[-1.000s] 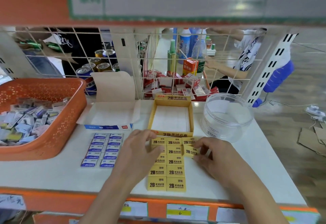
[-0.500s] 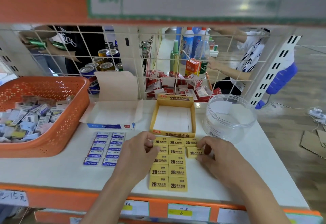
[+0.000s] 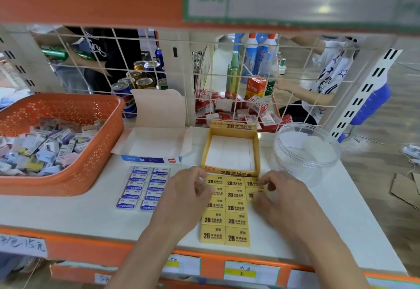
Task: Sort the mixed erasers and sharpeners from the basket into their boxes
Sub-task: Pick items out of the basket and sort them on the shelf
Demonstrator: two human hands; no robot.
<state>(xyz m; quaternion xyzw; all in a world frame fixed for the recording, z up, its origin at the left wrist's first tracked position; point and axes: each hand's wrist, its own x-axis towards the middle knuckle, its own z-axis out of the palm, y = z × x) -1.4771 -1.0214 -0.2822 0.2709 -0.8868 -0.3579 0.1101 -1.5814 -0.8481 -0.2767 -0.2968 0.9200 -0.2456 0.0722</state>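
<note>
Yellow 2B erasers (image 3: 235, 211) lie flat in a tight block at the near middle of a white shelf (image 3: 75, 216): paper-sleeved rectangles with black print. Each one's long axis runs 9 to 3 o'clock and its lettering reads upright; the block itself runs 12 to 6. The left hand (image 3: 181, 195) has bent fingers against the block's 9 o'clock edge; whether they grip cannot be told. The right hand (image 3: 279, 195) pinches the end eraser (image 3: 251, 195) of the second row. An open yellow box (image 3: 229, 171) sits at 12 o'clock and an orange basket (image 3: 97, 152) at 10.
</note>
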